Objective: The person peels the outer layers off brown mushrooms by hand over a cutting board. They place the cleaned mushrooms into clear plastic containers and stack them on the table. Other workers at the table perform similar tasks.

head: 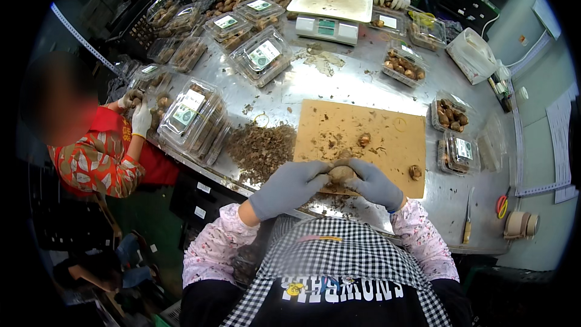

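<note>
Between my two gray-gloved hands is a pale brown taro-like corm [341, 175]. My left hand [290, 188] grips its left side and my right hand [374, 184] its right side, low over the near edge of a brown cardboard sheet [317, 122]. One small brown corm [364, 140] lies on the sheet beyond my hands, and another [415, 172] lies to the right of my right hand. Dark peel bits and a rubber band [400, 124] are scattered on the cardboard. A heap of brown peelings [261, 147] sits left of the sheet.
Around the metal table [254, 104] stand clear clamshell boxes of corms [193, 120], a weighing scale [327, 29] and more boxes [458, 152] at right. A wooden-handled knife [467, 222], scissors [501, 206] and tape rolls [522, 225] lie at the right edge. Several co-workers' gloved hands are across and at left.
</note>
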`<state>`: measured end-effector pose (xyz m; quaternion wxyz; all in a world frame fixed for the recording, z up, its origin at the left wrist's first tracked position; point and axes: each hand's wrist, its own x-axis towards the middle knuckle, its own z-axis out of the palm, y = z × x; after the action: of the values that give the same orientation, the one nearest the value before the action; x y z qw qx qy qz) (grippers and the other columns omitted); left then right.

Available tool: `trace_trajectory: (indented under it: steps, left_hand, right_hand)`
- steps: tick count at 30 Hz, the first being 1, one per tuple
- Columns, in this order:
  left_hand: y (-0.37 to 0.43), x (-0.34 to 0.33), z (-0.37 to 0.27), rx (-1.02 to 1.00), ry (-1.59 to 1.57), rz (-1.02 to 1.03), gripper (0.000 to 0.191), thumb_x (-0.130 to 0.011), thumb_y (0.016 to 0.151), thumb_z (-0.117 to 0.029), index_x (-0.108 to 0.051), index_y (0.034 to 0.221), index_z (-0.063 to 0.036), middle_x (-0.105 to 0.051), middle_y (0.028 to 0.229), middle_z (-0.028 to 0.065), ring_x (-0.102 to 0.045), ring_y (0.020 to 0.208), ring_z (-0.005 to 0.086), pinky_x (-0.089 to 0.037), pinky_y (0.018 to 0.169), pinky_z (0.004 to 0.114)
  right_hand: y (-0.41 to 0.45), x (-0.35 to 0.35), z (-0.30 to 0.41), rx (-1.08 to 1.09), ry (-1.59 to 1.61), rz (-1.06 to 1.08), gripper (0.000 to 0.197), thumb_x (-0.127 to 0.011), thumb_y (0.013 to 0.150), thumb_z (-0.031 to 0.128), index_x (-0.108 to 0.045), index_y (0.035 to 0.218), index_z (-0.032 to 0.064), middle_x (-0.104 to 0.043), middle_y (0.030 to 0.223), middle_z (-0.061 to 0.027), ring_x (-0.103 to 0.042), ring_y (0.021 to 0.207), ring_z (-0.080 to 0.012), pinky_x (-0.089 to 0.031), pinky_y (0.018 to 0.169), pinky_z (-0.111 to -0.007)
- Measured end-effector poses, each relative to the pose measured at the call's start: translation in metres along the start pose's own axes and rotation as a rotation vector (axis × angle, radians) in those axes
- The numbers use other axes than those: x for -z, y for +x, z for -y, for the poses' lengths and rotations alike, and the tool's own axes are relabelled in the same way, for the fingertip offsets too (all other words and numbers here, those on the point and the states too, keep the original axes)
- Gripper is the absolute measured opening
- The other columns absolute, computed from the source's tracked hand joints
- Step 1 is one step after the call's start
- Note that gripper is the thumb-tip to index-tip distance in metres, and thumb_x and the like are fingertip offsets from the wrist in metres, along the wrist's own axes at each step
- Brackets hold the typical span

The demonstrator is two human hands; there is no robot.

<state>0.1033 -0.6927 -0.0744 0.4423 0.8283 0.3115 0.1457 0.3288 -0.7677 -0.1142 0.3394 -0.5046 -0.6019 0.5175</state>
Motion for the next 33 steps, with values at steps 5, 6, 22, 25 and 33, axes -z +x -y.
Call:
trace_trajectory:
  steps: [5, 6, 22, 25, 33]
  left_hand:
    - [0.001, -0.007, -0.003, 0.010, 0.186, -0.017, 0.026, -0.061, 0.092, -0.019, -0.068, 0.110, -0.0008, -0.068, 0.080, 0.0184, -0.068, 0.070, 0.0274, -0.053, 0.066, 0.034]
    - [0.001, -0.010, 0.002, -0.004, 0.198, -0.038, 0.026, -0.061, 0.092, -0.019, -0.068, 0.109, -0.0007, -0.068, 0.080, 0.0180, -0.068, 0.069, 0.0264, -0.053, 0.066, 0.034]
    - [-0.003, -0.004, -0.003, 0.140, -0.144, -0.116, 0.028, -0.065, 0.090, -0.019, -0.070, 0.110, 0.0000, -0.071, 0.089, 0.0149, -0.068, 0.075, 0.0200, -0.052, 0.070, 0.031]
    - [0.000, -0.009, 0.001, 0.169, -0.089, -0.131, 0.027, -0.066, 0.089, -0.019, -0.070, 0.107, 0.0006, -0.072, 0.089, 0.0139, -0.068, 0.074, 0.0188, -0.052, 0.068, 0.031]
    - [0.008, -0.022, 0.024, 0.251, -0.503, -0.329, 0.021, -0.064, 0.090, -0.014, -0.071, 0.103, 0.0013, -0.073, 0.089, 0.0110, -0.067, 0.075, 0.0148, -0.053, 0.069, 0.027]
  right_hand:
    - [0.003, 0.004, 0.002, 0.114, -0.297, -0.023, 0.048, -0.065, 0.087, 0.027, -0.057, 0.127, 0.0014, -0.064, 0.116, -0.0173, -0.062, 0.110, -0.0316, -0.048, 0.096, -0.039]
    - [0.003, 0.005, 0.009, 0.153, -0.342, -0.016, 0.049, -0.065, 0.086, 0.027, -0.057, 0.127, 0.0014, -0.064, 0.117, -0.0175, -0.061, 0.112, -0.0324, -0.047, 0.096, -0.039]
    - [0.004, -0.004, 0.011, 0.195, -0.276, -0.168, 0.055, -0.068, 0.078, 0.011, -0.057, 0.131, 0.0005, -0.061, 0.117, -0.0172, -0.060, 0.109, -0.0312, -0.047, 0.097, -0.039]
    - [0.005, -0.004, 0.005, 0.236, -0.321, -0.181, 0.056, -0.073, 0.081, 0.013, -0.055, 0.133, 0.0044, -0.061, 0.115, -0.0169, -0.060, 0.104, -0.0323, -0.048, 0.093, -0.038]
    - [0.004, -0.012, 0.008, 0.044, 0.311, -0.137, 0.046, -0.066, 0.091, 0.010, -0.053, 0.134, 0.0010, -0.061, 0.113, -0.0143, -0.062, 0.099, -0.0227, -0.052, 0.084, -0.033]
